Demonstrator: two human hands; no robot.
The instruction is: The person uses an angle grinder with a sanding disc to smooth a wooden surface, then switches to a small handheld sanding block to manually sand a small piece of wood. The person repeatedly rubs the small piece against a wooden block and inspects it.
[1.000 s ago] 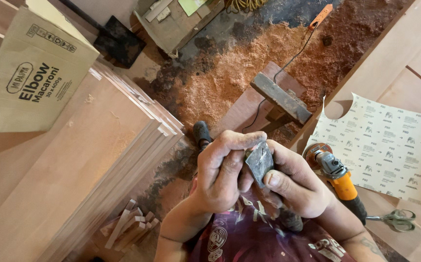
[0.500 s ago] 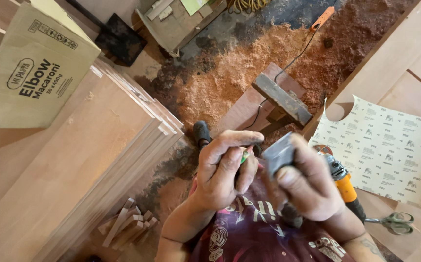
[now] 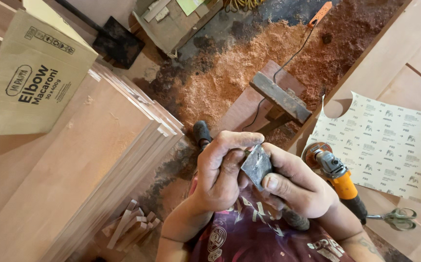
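Close to my chest, my right hand (image 3: pixel 300 189) pinches a small flat grey piece (image 3: pixel 255 166) between thumb and fingers, its edge pressed against my left hand. My left hand (image 3: pixel 220 170) is curled into a fist around a thin green stick. The fingers and the grey piece hide the stick at this moment. Both hands touch each other above my dark red printed shirt (image 3: pixel 254 237).
An orange-bodied angle grinder (image 3: pixel 339 177) lies right of my hands, beside a cut sandpaper sheet (image 3: pixel 390 145) and scissors (image 3: pixel 397 218). A stack of wooden boards (image 3: pixel 99 160) with a cardboard box (image 3: pixel 31 77) fills the left. Sawdust (image 3: pixel 239 68), a wooden block (image 3: pixel 281 99) and offcuts (image 3: pixel 130 228) lie on the floor.
Half a second ago my right hand had lifted the grey piece away to the right, baring a green tip in my left fist. Now the piece is back against the left hand.
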